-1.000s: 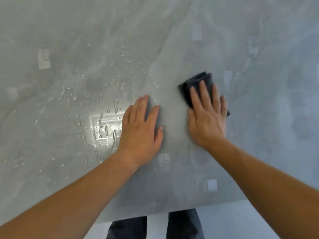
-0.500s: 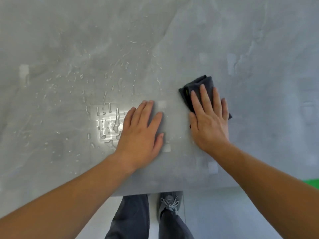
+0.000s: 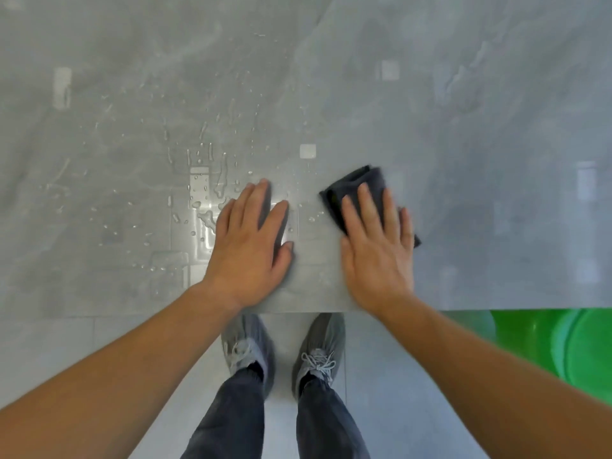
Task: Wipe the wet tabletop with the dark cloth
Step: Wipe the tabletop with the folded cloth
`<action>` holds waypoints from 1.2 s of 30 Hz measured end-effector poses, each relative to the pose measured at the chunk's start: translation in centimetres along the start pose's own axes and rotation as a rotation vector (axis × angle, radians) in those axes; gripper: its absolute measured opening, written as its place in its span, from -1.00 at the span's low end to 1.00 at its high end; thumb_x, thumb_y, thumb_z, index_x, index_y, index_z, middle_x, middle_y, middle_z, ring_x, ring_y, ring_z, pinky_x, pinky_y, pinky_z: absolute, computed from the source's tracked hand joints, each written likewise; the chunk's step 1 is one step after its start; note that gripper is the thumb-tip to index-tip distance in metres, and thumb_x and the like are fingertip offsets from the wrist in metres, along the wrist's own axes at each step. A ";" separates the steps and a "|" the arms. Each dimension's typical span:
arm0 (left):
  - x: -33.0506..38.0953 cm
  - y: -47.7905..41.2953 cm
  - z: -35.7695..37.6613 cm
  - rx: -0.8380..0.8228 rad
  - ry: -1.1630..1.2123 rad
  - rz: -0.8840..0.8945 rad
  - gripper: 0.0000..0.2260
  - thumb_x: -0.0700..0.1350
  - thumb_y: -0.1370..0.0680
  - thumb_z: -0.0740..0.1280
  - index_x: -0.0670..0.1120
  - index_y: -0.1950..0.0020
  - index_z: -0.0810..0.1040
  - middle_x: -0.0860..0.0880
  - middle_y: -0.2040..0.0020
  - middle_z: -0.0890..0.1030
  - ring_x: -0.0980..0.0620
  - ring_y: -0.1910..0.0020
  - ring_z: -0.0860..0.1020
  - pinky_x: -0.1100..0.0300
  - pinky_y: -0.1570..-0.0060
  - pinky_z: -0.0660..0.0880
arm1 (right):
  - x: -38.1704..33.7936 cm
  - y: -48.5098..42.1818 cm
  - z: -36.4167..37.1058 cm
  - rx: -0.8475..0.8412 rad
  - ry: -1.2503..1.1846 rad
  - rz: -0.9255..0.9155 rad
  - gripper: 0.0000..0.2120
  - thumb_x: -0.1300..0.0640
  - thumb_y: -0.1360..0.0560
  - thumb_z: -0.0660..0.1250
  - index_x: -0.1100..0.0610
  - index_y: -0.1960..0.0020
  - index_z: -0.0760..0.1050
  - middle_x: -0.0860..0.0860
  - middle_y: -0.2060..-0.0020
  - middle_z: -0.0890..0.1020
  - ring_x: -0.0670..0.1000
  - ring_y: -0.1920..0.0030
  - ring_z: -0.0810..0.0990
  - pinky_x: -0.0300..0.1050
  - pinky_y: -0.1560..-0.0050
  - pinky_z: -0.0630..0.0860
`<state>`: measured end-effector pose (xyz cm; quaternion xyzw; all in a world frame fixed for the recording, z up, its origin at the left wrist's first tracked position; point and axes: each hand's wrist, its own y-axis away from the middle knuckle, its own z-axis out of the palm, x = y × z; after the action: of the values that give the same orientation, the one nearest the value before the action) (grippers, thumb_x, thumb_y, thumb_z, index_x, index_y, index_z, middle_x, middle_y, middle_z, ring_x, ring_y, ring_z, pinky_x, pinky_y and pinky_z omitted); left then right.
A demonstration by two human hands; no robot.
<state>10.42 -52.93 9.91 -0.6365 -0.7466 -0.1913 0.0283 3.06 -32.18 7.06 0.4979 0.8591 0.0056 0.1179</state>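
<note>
Head view: the left hand (image 3: 251, 246) lies flat on the grey desk (image 3: 480, 160), fingers straight and holding nothing, at the edge of scattered water drops (image 3: 205, 193). The right hand (image 3: 377, 250) presses flat on the dark cloth (image 3: 354, 183), which is folded and largely hidden beneath its fingers. A green object (image 3: 563, 342), perhaps a basin, is cut off by the desk's near edge.

Charcoal-dark cloth (image 3: 357, 183) against a glossy grey worktop (image 3: 463, 160), veined with paler marble streaks and speckled with clear, glinting droplets (image 3: 212, 217). Below are grey shoes (image 3: 248, 346) with pale laces, dark slate trousers (image 3: 231, 419), a light grey tiled floor (image 3: 390, 392) and a bright green tub (image 3: 563, 342).
</note>
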 end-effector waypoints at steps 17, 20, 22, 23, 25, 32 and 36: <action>-6.0 2.5 0.0 -0.030 -0.083 -0.106 -0.40 0.25 -0.60 -0.03 0.06 -0.61 0.06 -0.12 -0.65 -0.06 -0.19 -0.61 -0.16 -0.22 -0.52 -0.15 | -6.5 6.9 2.7 -0.003 0.016 -0.085 -0.46 -0.06 -0.66 0.07 0.00 -0.62 0.16 0.03 -0.63 0.10 0.21 -0.63 -0.04 0.27 -0.58 -0.07; -6.0 2.3 -0.6 -0.049 -0.052 -0.108 -0.43 0.24 -0.62 -0.04 0.08 -0.61 0.09 -0.11 -0.64 -0.04 -0.17 -0.61 -0.15 -0.21 -0.51 -0.14 | -5.9 4.5 2.0 -0.037 0.020 -0.126 -0.46 -0.07 -0.66 0.06 -0.04 -0.62 0.14 0.02 -0.64 0.09 0.19 -0.63 -0.06 0.22 -0.59 -0.10; -6.2 2.3 -0.8 -0.065 -0.049 -0.106 -0.44 0.24 -0.63 -0.04 0.09 -0.61 0.08 -0.10 -0.65 -0.05 -0.17 -0.61 -0.15 -0.20 -0.51 -0.15 | -5.3 1.2 1.7 -0.022 -0.010 -0.006 -0.45 -0.08 -0.66 0.02 -0.07 -0.63 0.09 -0.01 -0.65 0.04 0.16 -0.63 -0.10 0.20 -0.59 -0.13; -6.3 2.4 -0.9 -0.072 -0.052 -0.102 -0.45 0.23 -0.63 -0.04 0.09 -0.61 0.08 -0.10 -0.65 -0.05 -0.16 -0.61 -0.15 -0.19 -0.51 -0.14 | -5.4 -0.1 1.5 -0.010 -0.032 0.080 -0.45 -0.08 -0.66 -0.01 -0.08 -0.64 0.06 -0.02 -0.65 0.00 0.16 -0.63 -0.12 0.20 -0.59 -0.15; -6.5 2.3 -1.1 -0.080 -0.048 -0.094 -0.46 0.22 -0.64 -0.04 0.10 -0.60 0.08 -0.10 -0.65 -0.04 -0.15 -0.61 -0.13 -0.17 -0.50 -0.13 | -7.0 -1.1 1.8 0.029 -0.037 0.159 -0.44 -0.06 -0.64 -0.01 -0.07 -0.64 0.04 -0.01 -0.65 -0.01 0.18 -0.62 -0.12 0.22 -0.59 -0.15; -8.4 1.9 -2.4 -0.024 0.013 -0.074 -0.42 0.22 -0.64 0.02 0.01 -0.61 0.08 -0.11 -0.64 -0.07 -0.12 -0.60 -0.06 -0.08 -0.49 -0.06 | -9.7 0.8 2.7 -0.019 0.048 -0.152 -0.47 -0.10 -0.66 0.02 -0.08 -0.62 0.12 -0.01 -0.64 0.08 0.17 -0.63 -0.06 0.20 -0.57 -0.12; -10.3 -0.1 -2.8 -0.014 -0.017 -0.086 -0.40 0.24 -0.64 -0.02 0.01 -0.62 0.05 -0.11 -0.65 -0.14 -0.12 -0.61 -0.18 -0.09 -0.52 -0.17 | -9.6 -5.4 2.3 0.024 -0.048 0.162 -0.45 -0.10 -0.66 -0.05 -0.11 -0.63 0.02 -0.04 -0.65 -0.02 0.14 -0.63 -0.12 0.18 -0.57 -0.19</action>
<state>11.68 -63.52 9.50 -0.6056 -0.7721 -0.1922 0.0095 3.50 -43.33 6.07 0.5673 0.8129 -0.0070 0.1316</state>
